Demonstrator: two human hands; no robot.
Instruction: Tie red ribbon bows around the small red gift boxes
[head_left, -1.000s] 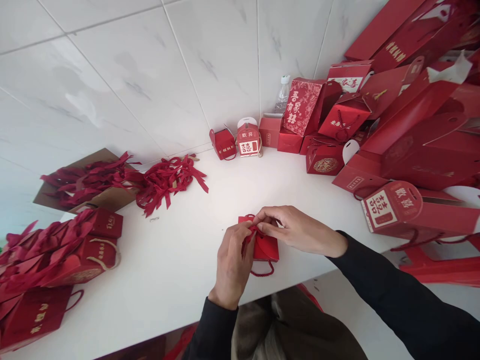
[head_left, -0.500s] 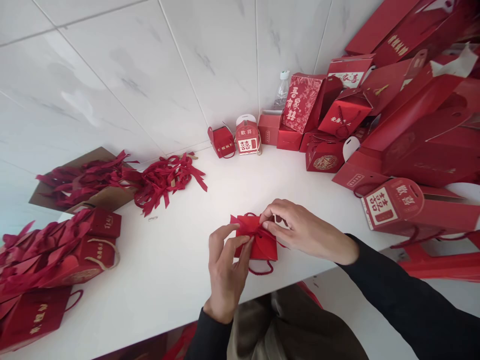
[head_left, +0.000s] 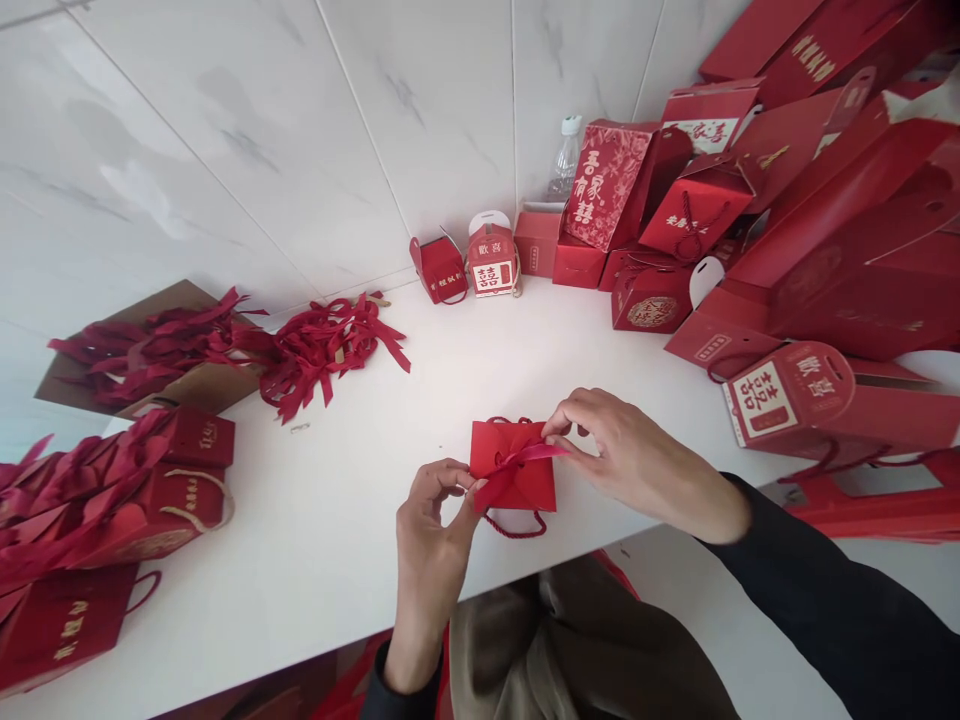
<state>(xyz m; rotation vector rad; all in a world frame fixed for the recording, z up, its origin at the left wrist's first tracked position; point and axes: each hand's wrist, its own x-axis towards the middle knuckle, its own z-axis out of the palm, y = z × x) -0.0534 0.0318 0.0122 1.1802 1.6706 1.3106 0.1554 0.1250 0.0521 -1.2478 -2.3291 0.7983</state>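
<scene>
A small red gift box (head_left: 525, 490) with dark red cord handles sits near the table's front edge, its top flaps folded in. Across its top runs a crimson ribbon (head_left: 517, 458), knotted or crossed near the middle. My left hand (head_left: 442, 520) pinches one end of this ribbon at the box's left side between thumb and fingertips. At the upper right of the box, my right hand (head_left: 615, 450) pinches the other end. The ribbon is stretched between both hands.
Loose ribbons (head_left: 330, 345) lie beside a cardboard box (head_left: 161, 290) full of more. Several ribboned gift boxes (head_left: 187, 500) stand at left. Stacked red boxes (head_left: 675, 300) fill the right side, with a plastic bottle (head_left: 564, 165) behind. Two small boxes (head_left: 491, 265) stand by the wall.
My hands have moved apart, the left one down and left, the right one slightly right. The ribbon is now drawn out between them across the box top.
</scene>
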